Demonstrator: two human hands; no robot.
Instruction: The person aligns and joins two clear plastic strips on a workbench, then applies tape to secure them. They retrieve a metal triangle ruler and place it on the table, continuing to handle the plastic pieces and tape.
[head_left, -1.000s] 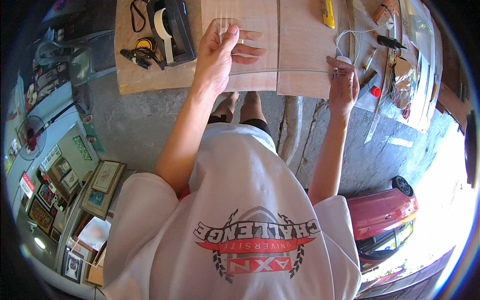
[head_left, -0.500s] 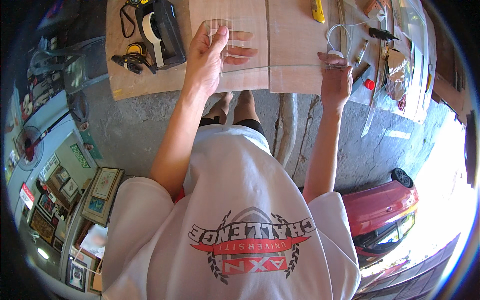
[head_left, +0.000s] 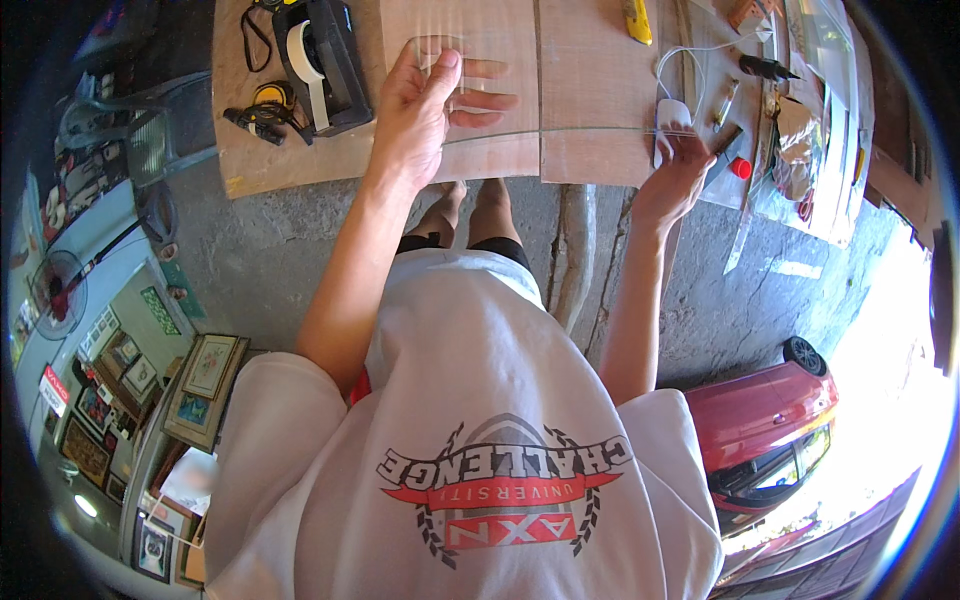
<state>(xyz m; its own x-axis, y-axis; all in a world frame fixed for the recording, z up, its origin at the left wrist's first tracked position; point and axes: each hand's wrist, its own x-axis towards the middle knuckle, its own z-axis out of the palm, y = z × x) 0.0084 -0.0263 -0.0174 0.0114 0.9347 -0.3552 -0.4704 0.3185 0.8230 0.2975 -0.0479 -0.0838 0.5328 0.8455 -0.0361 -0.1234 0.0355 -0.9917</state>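
White sleeves [head_left: 280,405], left hand [head_left: 410,122] pinching clear sheet [head_left: 570,105]; right hand [head_left: 676,184] tilted outward

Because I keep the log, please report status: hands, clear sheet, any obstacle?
Left hand gripping clear sheet, thumb on top. Right hand at near edge, hold unclear. Sheet over wooden boards. White corded item near right hand.

One left hand [head_left: 415,115] just short of twelve o'clock and one right hand [head_left: 673,187] at two; one clear sheet [head_left: 580,130] past twelve; one tabletop [head_left: 262,165] across twelve; one tape dispenser [head_left: 350,85] at eleven; one yellow cutter [head_left: 637,22] at one; one red cap [head_left: 741,168] at two; two legs [head_left: 492,212] at twelve; one fan [head_left: 62,292] at nine; one red car [head_left: 765,412] at four; framed pictures [head_left: 206,370] around eight, too small and crowded to count.
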